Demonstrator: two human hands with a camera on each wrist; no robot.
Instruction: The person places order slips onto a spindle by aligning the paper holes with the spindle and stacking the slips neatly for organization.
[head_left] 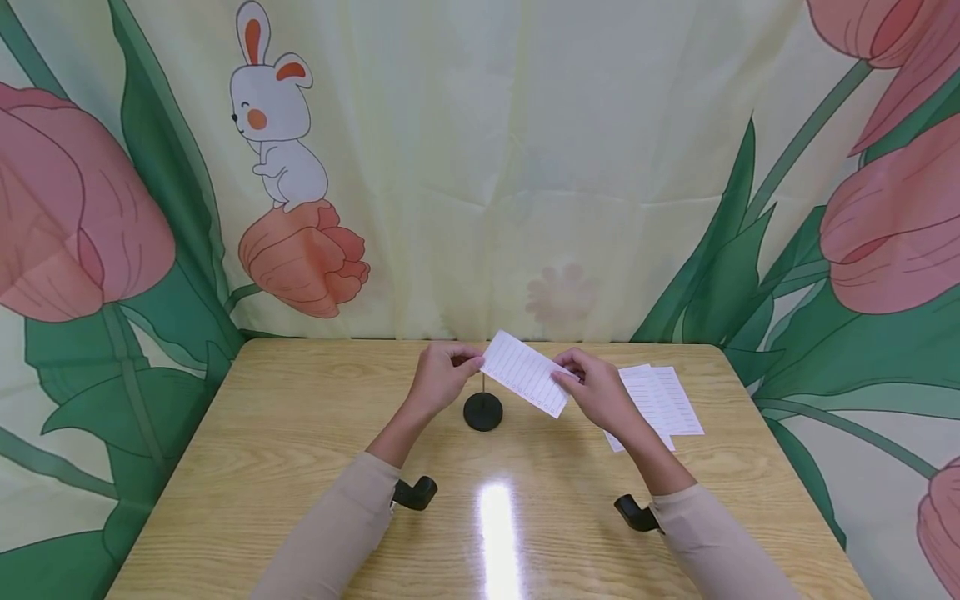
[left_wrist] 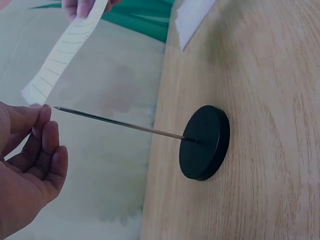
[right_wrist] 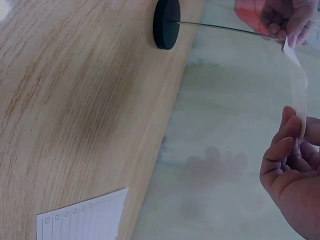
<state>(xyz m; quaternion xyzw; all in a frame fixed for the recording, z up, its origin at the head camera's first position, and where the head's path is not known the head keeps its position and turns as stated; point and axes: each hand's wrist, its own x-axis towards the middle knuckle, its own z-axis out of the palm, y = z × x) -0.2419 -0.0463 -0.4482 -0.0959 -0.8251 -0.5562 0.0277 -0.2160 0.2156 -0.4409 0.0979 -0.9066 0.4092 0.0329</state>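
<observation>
A lined paper slip (head_left: 525,375) with small checkboxes along one edge is held up between both hands. My left hand (head_left: 446,375) pinches its left corner between thumb and fingertips, close to the pointed tip of the spike. My right hand (head_left: 592,385) pinches the opposite end. Below the slip stands a bill spike (left_wrist: 204,144), a thin metal rod (left_wrist: 120,123) upright on a round black base. In the left wrist view no paper is on the rod, and its tip is right beside the left fingertips.
Several similar lined slips (head_left: 678,400) lie overlapping on the wooden table (head_left: 300,433), right of the spike under the right forearm. A printed curtain (head_left: 450,167) with tulips and a rabbit hangs behind the table's back edge. Black wrist mounts (head_left: 415,493) stick out from both sleeves.
</observation>
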